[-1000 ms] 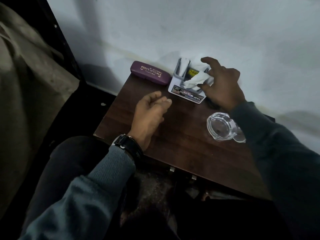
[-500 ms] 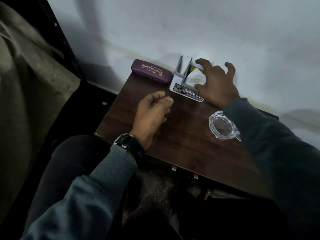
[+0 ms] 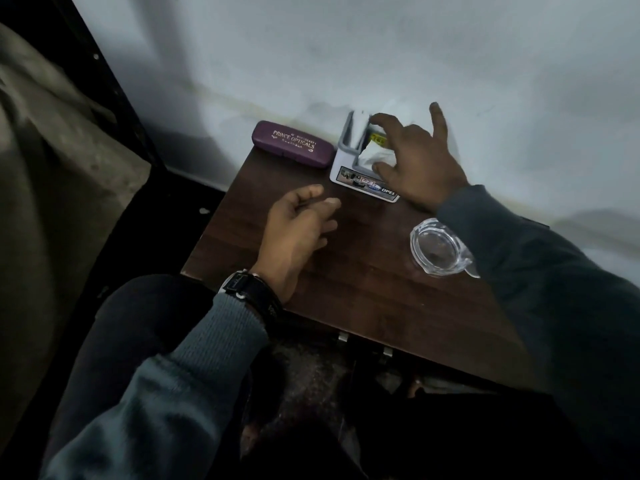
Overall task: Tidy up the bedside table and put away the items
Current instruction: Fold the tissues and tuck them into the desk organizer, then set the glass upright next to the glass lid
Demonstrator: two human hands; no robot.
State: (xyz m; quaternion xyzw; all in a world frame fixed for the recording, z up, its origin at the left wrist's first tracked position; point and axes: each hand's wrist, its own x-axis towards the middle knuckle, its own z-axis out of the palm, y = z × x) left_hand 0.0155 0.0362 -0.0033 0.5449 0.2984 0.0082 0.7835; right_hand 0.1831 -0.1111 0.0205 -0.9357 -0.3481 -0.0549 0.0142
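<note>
Left hand rested loose-curled, empty, on table near 8 o'clock edge. Open wood between hands. Ashtray at 3 o'clock, rim hidden by sleeve. Right hand spread, pressing tissue into organizer at 12 o'clock; contents murky. Glasses case at 11 o'clock, against wall.

A dark brown wood grain is shown by the table. At eleven o'clock on it, a purple case is lettered in gold. At twelve, a pale grey holder is banded with a multicoloured print, and white tissue is seen. At three, the ashtray is clear glass.
</note>
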